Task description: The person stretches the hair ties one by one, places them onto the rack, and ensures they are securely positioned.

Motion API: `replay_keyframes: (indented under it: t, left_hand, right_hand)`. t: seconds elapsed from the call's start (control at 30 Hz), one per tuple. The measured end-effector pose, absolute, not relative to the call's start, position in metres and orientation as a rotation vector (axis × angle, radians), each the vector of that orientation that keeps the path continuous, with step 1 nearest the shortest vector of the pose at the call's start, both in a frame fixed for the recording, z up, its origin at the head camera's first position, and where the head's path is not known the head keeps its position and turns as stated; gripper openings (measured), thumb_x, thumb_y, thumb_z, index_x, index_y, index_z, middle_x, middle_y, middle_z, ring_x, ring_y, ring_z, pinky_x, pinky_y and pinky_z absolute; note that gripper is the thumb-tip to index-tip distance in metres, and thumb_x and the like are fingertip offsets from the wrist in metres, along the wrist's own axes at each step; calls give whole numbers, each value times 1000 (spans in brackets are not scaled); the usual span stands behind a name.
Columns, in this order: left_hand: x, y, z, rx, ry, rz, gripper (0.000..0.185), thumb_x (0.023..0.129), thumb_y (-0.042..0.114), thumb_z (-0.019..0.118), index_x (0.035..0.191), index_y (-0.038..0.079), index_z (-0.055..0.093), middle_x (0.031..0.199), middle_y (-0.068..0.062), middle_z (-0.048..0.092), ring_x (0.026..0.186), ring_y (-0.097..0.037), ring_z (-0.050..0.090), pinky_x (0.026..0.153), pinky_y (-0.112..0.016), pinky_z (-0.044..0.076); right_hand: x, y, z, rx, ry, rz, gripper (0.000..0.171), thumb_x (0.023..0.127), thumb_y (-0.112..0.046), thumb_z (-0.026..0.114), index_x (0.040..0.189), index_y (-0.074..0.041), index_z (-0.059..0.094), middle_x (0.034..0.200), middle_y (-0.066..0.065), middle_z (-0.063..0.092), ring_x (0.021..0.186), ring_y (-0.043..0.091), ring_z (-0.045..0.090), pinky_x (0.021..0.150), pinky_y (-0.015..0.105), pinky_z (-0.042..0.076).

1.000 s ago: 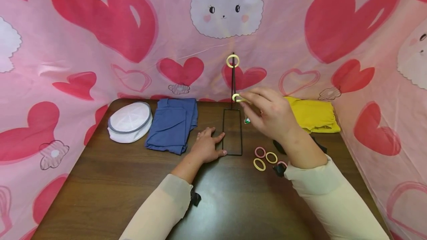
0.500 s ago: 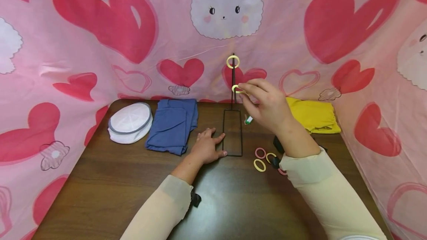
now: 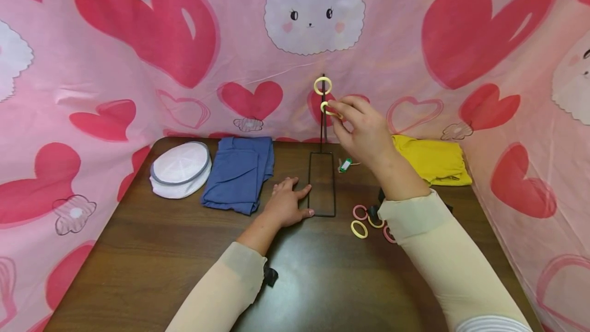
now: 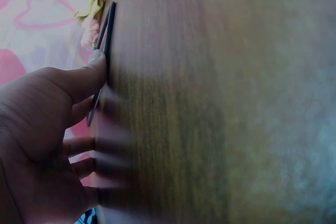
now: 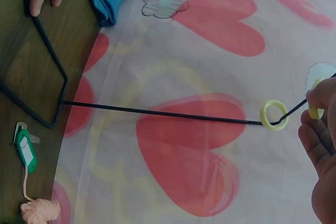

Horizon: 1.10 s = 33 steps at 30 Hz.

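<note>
In the head view, a black wire stand [image 3: 321, 132] rises at the back of the table, with a rectangular base lying flat. One yellow ring [image 5: 274, 115] hangs on the rod near its upper bend. My right hand [image 3: 366, 129] pinches another yellow ring [image 3: 328, 109] between thumb and fingers, beside the stand's forward-reaching arm; the right wrist view has this ring close to the arm's end, partly hidden by fingers. My left hand [image 3: 287, 204] rests on the table with fingers spread. Its thumb [image 4: 92, 74] presses on the base's bar.
Pink and yellow rings [image 3: 359, 229] lie front right of the base, partly hidden by a black wrist device. A green key tag [image 5: 24, 150] with a fluffy pompom lies behind. Blue cloth [image 3: 237, 173] and a white mesh hat [image 3: 180, 168] stand left, yellow cloth [image 3: 433, 160] right.
My right hand has risen with the pinched ring, up along the stand toward the upper ring. My left hand has stayed on the base.
</note>
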<state>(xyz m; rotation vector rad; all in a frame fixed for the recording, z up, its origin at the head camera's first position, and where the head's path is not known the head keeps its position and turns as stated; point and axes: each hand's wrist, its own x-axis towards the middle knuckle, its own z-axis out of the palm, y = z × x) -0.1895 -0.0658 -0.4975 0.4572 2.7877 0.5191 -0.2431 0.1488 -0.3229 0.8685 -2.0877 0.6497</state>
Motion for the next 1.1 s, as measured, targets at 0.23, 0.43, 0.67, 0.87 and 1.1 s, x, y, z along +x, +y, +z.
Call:
replay_keyframes:
  t: [0.23, 0.43, 0.67, 0.87, 1.1]
  left_hand:
    - [-190, -67, -497, 459, 2791, 520, 76, 93, 57, 72, 159, 33, 44, 169, -14, 26, 157, -37, 16, 126, -56, 12]
    - [-190, -67, -496, 450, 2782, 527, 76, 93, 58, 71, 159, 33, 44, 169, -13, 25, 158, -36, 14, 126, -55, 11]
    - [-189, -66, -497, 438, 2774, 548, 76, 92, 57, 72, 159, 34, 43, 170, -12, 24, 158, -36, 13, 126, -55, 11]
    - [-188, -66, -497, 448, 2774, 543, 76, 93, 57, 72, 159, 33, 43, 170, -13, 24, 158, -36, 14, 126, -55, 11]
    - [-188, -66, -496, 447, 2775, 540, 76, 93, 57, 72, 159, 32, 44, 169, -13, 25, 158, -36, 14, 126, -55, 11]
  right_hand:
    - [-257, 141, -324, 778, -2102, 673, 32, 91, -9, 76, 122, -3, 76, 113, 19, 70, 102, 34, 67, 94, 47, 58]
    - [-271, 137, -329, 703, -2104, 752, 30, 94, -12, 74, 122, -2, 76, 112, 17, 69, 97, 31, 67, 90, 45, 59]
    - [-285, 132, -331, 629, -2114, 805, 30, 94, -11, 72, 122, 0, 75, 111, 19, 67, 94, 30, 67, 88, 42, 58]
    - [-290, 129, -330, 568, -2128, 845, 32, 94, -10, 72, 125, -2, 75, 116, 18, 68, 102, 32, 66, 94, 40, 57]
    - [-283, 133, -340, 578, -2130, 896, 37, 91, -5, 76, 128, 0, 72, 118, 21, 64, 93, 31, 72, 94, 43, 58]
